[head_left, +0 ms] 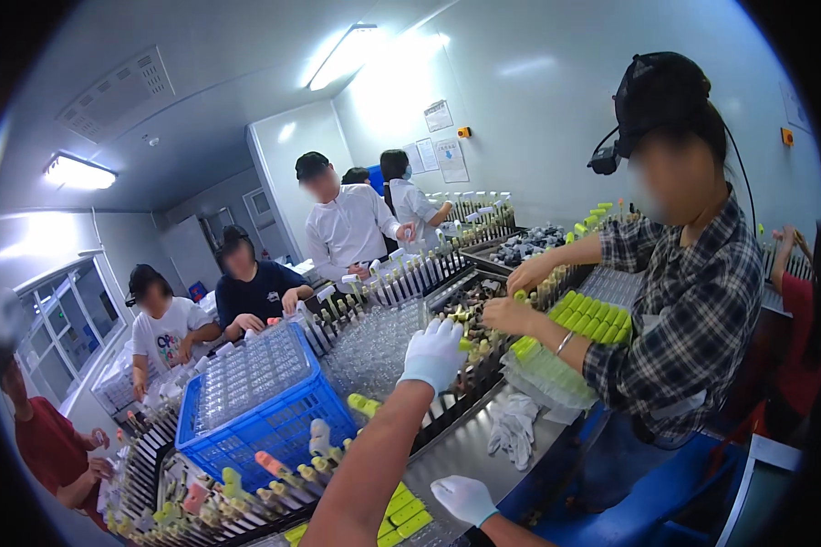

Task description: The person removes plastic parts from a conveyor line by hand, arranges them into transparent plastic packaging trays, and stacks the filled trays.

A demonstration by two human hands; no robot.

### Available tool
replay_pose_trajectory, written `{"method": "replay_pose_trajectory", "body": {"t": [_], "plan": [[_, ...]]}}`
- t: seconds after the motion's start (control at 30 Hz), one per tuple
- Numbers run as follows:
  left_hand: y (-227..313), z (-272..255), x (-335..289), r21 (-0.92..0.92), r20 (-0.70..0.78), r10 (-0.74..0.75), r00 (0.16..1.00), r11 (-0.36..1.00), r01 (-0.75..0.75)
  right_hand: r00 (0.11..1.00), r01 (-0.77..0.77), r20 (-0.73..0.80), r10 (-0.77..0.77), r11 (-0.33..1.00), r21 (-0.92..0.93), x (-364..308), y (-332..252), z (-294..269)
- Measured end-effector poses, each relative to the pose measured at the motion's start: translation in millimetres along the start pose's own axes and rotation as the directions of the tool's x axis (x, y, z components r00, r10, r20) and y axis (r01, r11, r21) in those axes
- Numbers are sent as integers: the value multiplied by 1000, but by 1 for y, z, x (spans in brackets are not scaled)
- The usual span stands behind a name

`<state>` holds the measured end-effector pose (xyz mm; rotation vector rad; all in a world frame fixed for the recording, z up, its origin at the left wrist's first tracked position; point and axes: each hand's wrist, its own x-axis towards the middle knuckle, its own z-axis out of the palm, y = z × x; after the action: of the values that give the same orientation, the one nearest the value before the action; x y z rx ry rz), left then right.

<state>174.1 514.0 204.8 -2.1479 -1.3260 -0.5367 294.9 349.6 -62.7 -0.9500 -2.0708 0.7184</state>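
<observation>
My left hand (433,354), in a white glove, is stretched far over the work line. Its fingers are extended over the edge of a heap of clear plastic pieces (369,351), beside a row of dark upright holders. A small yellow-green piece (466,345) shows by its fingertips; I see no grip on it. My right hand (465,501), also gloved, hovers low over the metal table edge (438,467), near yellow-green caps (404,516) laid in rows. Its fingers point left, and whether they hold anything is not visible.
A blue crate (269,438) of clear parts stands on the left, with holders carrying coloured pieces before it. White gloves (514,428) lie on the table. To the right, a person in a plaid shirt (684,319) works beside stacked yellow-green caps (593,319). Other people work across the line.
</observation>
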Motion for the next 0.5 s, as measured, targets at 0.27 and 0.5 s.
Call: {"method": "replay_pose_trajectory", "body": {"t": [0.27, 0.5], "plan": [[-2, 36, -4, 11, 253, -473, 844, 874, 486, 999, -43, -13, 43, 999, 21, 5, -1, -7], [-73, -29, -15, 35, 559, -485, 673, 825, 565, 998, -46, 30, 46, 999, 4, 13, -9, -9]]}}
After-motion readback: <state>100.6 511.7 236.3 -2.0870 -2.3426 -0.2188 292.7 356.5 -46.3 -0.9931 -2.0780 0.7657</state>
